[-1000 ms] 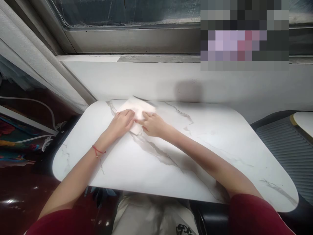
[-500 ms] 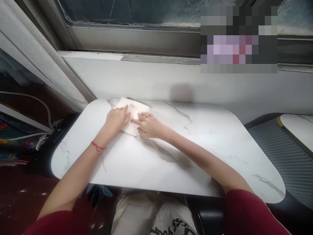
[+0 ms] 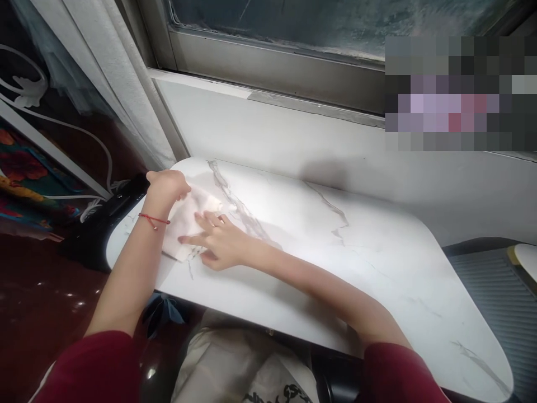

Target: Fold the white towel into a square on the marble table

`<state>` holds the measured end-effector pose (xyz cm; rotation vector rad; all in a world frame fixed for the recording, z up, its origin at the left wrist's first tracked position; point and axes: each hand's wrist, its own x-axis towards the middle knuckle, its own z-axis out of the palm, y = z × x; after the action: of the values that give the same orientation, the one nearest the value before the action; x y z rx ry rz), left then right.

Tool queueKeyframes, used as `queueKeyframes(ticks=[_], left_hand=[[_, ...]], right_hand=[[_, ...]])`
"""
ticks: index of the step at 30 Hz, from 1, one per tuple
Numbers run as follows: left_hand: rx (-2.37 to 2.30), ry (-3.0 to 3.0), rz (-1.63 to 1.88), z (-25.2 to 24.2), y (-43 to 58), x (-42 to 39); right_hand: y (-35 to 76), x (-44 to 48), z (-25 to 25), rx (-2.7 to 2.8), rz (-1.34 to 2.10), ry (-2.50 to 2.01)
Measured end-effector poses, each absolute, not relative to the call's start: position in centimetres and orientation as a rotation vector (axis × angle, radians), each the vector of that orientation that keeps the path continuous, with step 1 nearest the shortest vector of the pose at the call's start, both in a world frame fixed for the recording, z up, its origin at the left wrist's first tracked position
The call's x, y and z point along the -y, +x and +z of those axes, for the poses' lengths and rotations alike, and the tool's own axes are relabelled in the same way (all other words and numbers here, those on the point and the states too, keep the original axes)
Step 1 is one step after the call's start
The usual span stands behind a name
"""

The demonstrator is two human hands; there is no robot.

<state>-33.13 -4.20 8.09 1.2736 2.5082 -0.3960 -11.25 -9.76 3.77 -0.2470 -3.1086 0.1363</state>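
A thin white cloth [image 3: 181,221] lies on the left part of a white marble-patterned table [image 3: 369,268]. At its far left edge my left hand [image 3: 168,186] is closed, with the fingers curled down against the cloth and partly hidden behind the back of the hand. A red string bracelet circles that wrist. My right hand [image 3: 218,239] rests on the cloth's right side, its fingers spread and the index finger stretched toward the left. Soft folds show in the cloth between the two hands.
Behind the table rise a pale wall panel [image 3: 260,134] and a window frame [image 3: 277,64]. A light curtain [image 3: 113,78] hangs at the left, above white cables [image 3: 98,137]. A ribbed grey surface [image 3: 486,280] lies beyond the table's right end.
Both hands and the cloth have moved left along the table, toward its left end. My left hand has turned and curled at the cloth's edge. The view has shifted left.
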Motion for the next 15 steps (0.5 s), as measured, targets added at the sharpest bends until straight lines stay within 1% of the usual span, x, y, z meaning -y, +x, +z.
queueKeyframes(ticks=[3,9,11,15], left_hand=[[-2.574,1.299,-0.373,7.0,-35.5,3.7],[-2.832,1.178,-0.14,6.3,-36.2,3.3],[-2.832,1.255,-0.033,6.2,-35.7,3.5],[-2.68,1.615,0.193,5.7,-35.0,4.0]], right_hand=[[-13.3,10.1,3.5,3.104,0.145,-0.222],[-16.3,8.7,2.6,3.041,0.053,-0.287],[-16.7,7.8,2.4,3.032,0.01,-0.354],[-16.8,5.5,2.2,3.012,-0.039,-0.52]])
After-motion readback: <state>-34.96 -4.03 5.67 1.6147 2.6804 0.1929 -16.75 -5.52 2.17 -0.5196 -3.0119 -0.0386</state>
